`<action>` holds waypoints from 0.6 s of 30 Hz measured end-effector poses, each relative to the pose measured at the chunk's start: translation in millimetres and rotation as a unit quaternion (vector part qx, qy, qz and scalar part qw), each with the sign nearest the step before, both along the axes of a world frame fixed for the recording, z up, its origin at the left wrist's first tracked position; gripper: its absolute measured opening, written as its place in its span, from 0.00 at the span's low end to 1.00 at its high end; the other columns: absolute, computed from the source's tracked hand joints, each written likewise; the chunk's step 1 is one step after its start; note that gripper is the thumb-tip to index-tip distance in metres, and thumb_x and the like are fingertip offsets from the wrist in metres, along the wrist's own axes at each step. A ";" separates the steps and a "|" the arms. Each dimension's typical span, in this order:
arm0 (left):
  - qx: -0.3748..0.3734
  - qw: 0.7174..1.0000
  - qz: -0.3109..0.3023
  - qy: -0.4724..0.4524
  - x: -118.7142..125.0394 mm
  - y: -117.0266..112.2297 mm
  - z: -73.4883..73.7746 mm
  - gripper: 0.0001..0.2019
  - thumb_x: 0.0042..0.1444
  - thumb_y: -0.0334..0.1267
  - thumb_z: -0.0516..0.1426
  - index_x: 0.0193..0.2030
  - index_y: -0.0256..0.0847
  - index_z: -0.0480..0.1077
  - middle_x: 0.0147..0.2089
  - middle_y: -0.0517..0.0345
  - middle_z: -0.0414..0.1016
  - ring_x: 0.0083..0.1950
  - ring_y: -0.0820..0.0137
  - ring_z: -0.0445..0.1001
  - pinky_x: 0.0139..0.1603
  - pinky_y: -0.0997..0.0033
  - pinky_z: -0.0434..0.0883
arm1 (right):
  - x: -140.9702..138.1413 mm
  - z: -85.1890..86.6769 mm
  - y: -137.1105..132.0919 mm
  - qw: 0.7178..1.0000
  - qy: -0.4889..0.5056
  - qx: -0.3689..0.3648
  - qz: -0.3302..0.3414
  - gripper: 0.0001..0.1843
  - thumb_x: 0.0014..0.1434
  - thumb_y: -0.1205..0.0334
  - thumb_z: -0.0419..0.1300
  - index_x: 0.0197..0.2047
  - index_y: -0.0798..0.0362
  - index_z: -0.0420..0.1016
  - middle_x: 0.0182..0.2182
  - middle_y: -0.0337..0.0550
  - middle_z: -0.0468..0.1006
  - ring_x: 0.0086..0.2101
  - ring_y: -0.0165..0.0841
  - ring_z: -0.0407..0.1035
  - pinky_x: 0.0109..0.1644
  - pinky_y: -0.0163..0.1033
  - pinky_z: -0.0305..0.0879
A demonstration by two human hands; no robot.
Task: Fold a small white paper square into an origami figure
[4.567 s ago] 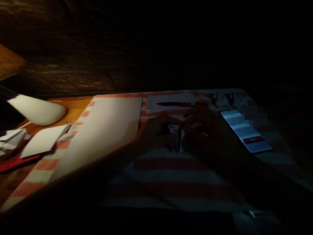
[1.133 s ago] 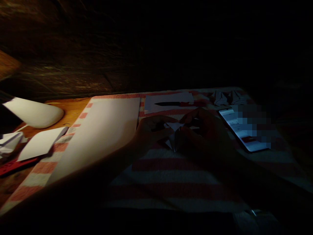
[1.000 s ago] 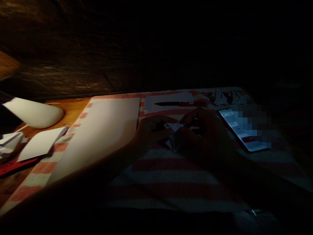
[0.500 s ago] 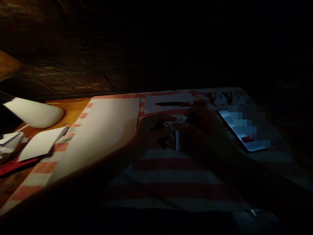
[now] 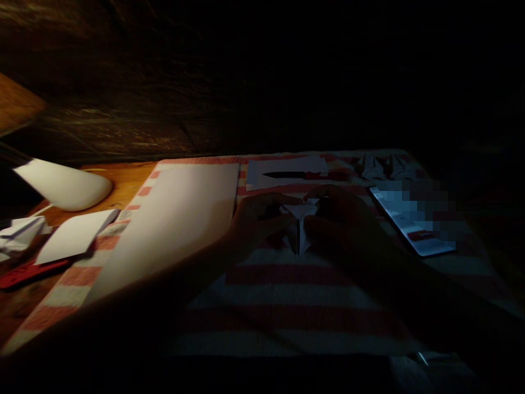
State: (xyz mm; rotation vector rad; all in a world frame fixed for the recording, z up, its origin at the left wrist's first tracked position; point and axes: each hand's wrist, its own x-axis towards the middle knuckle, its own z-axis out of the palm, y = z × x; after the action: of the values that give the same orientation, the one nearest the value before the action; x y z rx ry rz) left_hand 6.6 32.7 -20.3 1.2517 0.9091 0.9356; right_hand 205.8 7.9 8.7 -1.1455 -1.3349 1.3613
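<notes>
Between my two hands is a small folded piece of white paper (image 5: 301,224), its point turned toward me, held just over a red-and-white striped cloth (image 5: 287,298). My left hand (image 5: 264,213) pinches its left side. On its right side, my right hand (image 5: 334,210) grips it with bent fingers. Both hands lie in deep shadow, so the exact finger contacts are hard to see. Left of my left hand lies a large white sheet of paper (image 5: 176,208). Right of my right hand is a lit phone (image 5: 410,224), its screen partly blurred out.
Behind my hands, a knife (image 5: 287,175) with a red handle rests on a smaller paper sheet (image 5: 255,176). Folded paper shapes (image 5: 383,166) stand at the back right. At left are a white lamp (image 5: 68,186), crumpled paper (image 5: 24,235), another sheet (image 5: 76,235) and a red object (image 5: 33,272).
My right hand has shifted its hold on the folded paper, which now shows a central crease with its flaps spread wider. The view has moved slightly.
</notes>
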 end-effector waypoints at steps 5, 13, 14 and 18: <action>-0.010 1.000 -0.014 -0.003 0.0 -1.1 1.6 0.21 0.51 0.38 0.70 0.52 0.40 0.79 0.29 0.58 0.80 0.21 0.72 0.76 0.20 0.75 0.78 | 0.3 -3.2 0.1 1.000 0.008 -0.010 0.001 0.20 0.51 0.63 0.71 0.46 0.51 0.71 0.32 0.36 0.76 0.30 0.31 0.70 0.33 0.37 0.65; 0.012 1.000 -0.006 0.004 0.7 -1.5 4.1 0.19 0.51 0.38 0.70 0.51 0.39 0.80 0.34 0.55 0.82 0.24 0.73 0.77 0.23 0.76 0.78 | -1.4 0.5 -2.2 1.000 0.011 -0.015 -0.004 0.21 0.51 0.59 0.73 0.46 0.50 0.71 0.28 0.33 0.73 0.27 0.29 0.67 0.29 0.36 0.64; 0.013 1.000 -0.007 0.006 1.1 -1.2 4.3 0.19 0.51 0.37 0.70 0.51 0.39 0.81 0.35 0.55 0.83 0.25 0.73 0.78 0.23 0.76 0.78 | -1.6 0.4 -2.4 1.000 0.011 -0.016 -0.007 0.21 0.52 0.60 0.72 0.46 0.50 0.70 0.27 0.32 0.73 0.26 0.28 0.67 0.28 0.35 0.63; 0.034 0.999 0.002 0.001 2.2 -0.3 3.3 0.17 0.49 0.35 0.71 0.47 0.39 0.82 0.32 0.55 0.82 0.28 0.71 0.79 0.26 0.76 0.78 | -1.6 -1.3 -2.3 1.000 0.011 -0.018 -0.011 0.20 0.52 0.64 0.71 0.46 0.49 0.70 0.26 0.30 0.72 0.25 0.27 0.66 0.27 0.33 0.62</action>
State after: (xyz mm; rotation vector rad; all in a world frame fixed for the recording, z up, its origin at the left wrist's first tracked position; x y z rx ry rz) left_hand 8.9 32.4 -17.0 1.3089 0.8884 0.9764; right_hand 204.2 5.7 7.4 -1.1618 -1.2844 1.3832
